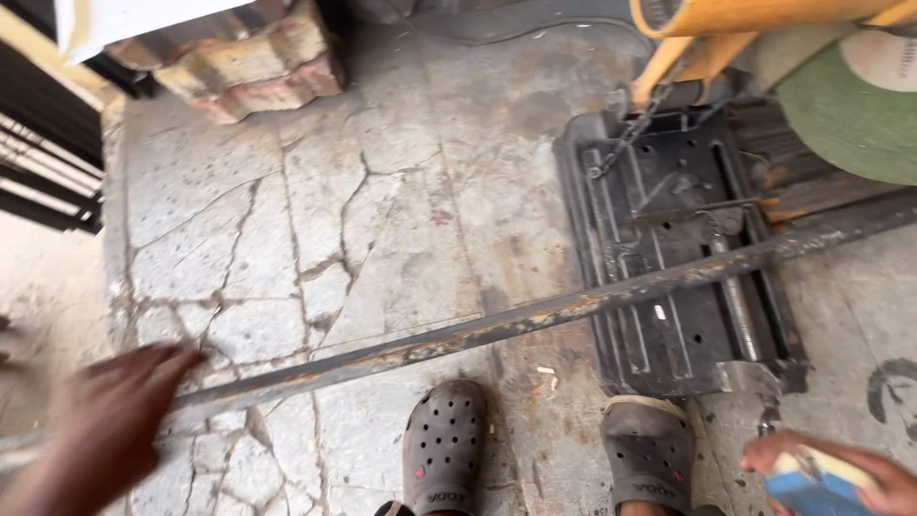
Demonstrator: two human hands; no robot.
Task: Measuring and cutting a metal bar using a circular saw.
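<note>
A long rusty steel bar (535,315) runs from lower left to upper right, lying across the black base of a chop saw (669,325). My left hand (105,420), blurred, reaches over the bar's near end with fingers spread; whether it touches the bar is unclear. At the lower right corner, my right hand (860,468) holds a small blue and pale yellow object (812,483). The saw's green cutting disc (850,105) and yellow guard (745,19) are at the top right.
The floor is cracked concrete (315,220). My two feet in grey perforated clogs (444,444) stand just behind the bar. Stacked bricks (248,67) sit at the top left, dark metal bars (48,162) at the left edge. A chain (630,134) hangs from the saw.
</note>
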